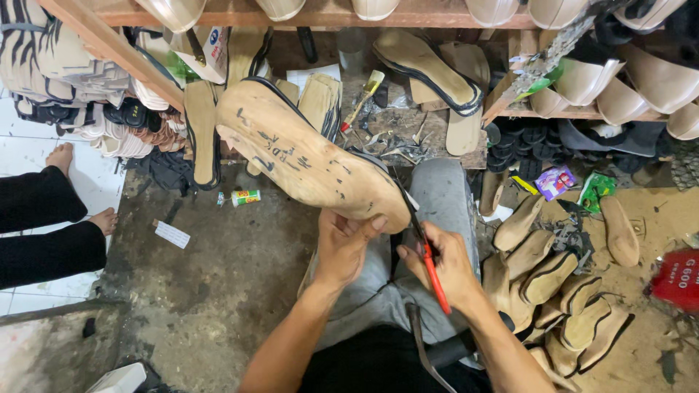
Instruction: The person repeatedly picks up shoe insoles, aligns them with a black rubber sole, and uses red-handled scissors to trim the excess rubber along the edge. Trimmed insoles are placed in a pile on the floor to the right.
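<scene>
A wooden shoe last with a tan sole and black edging (pixel 306 156) is held up over my lap, its underside marked with black pen. My left hand (pixel 344 244) grips its near end, thumb on the sole. My right hand (pixel 444 263) holds red-handled scissors (pixel 431 266) whose blades reach up along the black edging at the last's near right edge. My grey-trousered knee (pixel 444 193) lies beneath.
Several lasted shoes (pixel 553 291) are piled on the floor at my right. A cluttered low bench (pixel 393 116) with soles, a brush and scraps stands ahead. Shelves of soles hang left and right. Another person's bare feet and black trousers (pixel 44 225) are at the left.
</scene>
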`<state>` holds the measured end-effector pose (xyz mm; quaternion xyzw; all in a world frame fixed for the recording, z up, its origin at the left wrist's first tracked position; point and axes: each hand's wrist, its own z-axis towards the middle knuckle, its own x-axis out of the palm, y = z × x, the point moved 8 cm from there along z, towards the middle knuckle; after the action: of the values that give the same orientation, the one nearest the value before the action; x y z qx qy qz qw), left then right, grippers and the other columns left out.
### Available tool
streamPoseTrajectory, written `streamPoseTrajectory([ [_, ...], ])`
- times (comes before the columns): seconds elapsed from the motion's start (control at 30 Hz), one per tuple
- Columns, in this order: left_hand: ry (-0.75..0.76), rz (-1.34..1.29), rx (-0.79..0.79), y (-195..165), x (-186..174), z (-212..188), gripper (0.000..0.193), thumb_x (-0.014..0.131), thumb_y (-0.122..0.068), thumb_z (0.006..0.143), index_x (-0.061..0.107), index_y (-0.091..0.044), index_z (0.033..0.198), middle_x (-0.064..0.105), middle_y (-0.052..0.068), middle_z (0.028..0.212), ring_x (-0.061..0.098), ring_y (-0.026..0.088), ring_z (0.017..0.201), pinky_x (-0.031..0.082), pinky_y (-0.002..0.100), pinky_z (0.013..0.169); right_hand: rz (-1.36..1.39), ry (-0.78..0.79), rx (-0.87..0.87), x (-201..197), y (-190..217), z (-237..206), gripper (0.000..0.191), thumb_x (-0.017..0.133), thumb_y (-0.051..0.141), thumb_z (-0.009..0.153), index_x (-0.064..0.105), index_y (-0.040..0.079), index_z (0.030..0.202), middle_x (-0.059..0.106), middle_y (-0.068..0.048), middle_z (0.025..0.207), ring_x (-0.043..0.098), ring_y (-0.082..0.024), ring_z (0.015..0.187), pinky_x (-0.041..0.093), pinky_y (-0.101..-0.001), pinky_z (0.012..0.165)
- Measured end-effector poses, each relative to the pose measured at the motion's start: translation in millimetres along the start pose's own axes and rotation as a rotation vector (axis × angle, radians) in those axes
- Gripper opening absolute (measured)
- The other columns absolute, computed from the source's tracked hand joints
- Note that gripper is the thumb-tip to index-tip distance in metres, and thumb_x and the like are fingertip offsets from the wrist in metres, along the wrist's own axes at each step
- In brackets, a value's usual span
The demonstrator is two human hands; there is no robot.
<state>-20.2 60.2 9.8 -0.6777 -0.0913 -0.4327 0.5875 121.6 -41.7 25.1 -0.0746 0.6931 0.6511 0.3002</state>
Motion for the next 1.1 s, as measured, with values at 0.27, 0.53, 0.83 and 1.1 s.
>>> streamPoseTrajectory([
  [0.27, 0.058, 0.060, -0.087, 3.6, -19.6, 1.9, 0.052, 0.078, 0.009, 0.089, 0.053, 0.008, 0.135, 0.067, 0.018, 0.129, 0.068, 0.024, 0.118, 0.056, 0.040, 0.102, -0.099, -0.003, -0.094, -13.3, 16.2, -1.7, 0.033, 0.074, 0.013, 0.082, 0.046, 0.003, 0.068, 0.039, -0.013, 0.051, 0.035, -0.021, 0.044, 0.037, -0.0381, 0.046],
  [0.53, 0.100, 0.102, -0.123, 5.8, -11.8, -1.9, 0.062, 0.078, 0.009, 0.085, 0.047, 0.003, 0.138, 0.063, 0.015, 0.132, 0.066, 0.022, 0.121, 0.056, 0.038, 0.105, -0.015, 0.046, -0.051, -5.8, 13.3, 6.1, 0.014, 0.071, 0.010, 0.078, 0.060, 0.002, 0.079, 0.043, -0.008, 0.054, 0.042, -0.018, 0.047, 0.038, -0.0353, 0.047],
  [0.83, 0.057, 0.040, -0.094, 1.1, -20.0, 5.7, 0.061, 0.077, 0.011, 0.085, 0.048, 0.003, 0.138, 0.062, 0.014, 0.133, 0.065, 0.022, 0.123, 0.055, 0.039, 0.106, 0.087, 0.104, -0.143, -8.2, 19.2, 11.2, 0.018, 0.069, 0.010, 0.079, 0.053, 0.002, 0.084, 0.050, -0.005, 0.065, 0.049, -0.014, 0.059, 0.043, -0.0312, 0.055],
  [1.1, 0.046, 0.028, -0.079, 2.5, -24.2, 9.0, 0.061, 0.076, 0.012, 0.085, 0.049, 0.001, 0.138, 0.063, 0.012, 0.133, 0.065, 0.020, 0.121, 0.055, 0.038, 0.106, -0.057, 0.027, -0.084, -0.8, 8.8, 18.2, 0.019, 0.070, 0.008, 0.081, 0.055, 0.002, 0.072, 0.046, -0.010, 0.054, 0.046, -0.017, 0.047, 0.039, -0.0346, 0.049],
])
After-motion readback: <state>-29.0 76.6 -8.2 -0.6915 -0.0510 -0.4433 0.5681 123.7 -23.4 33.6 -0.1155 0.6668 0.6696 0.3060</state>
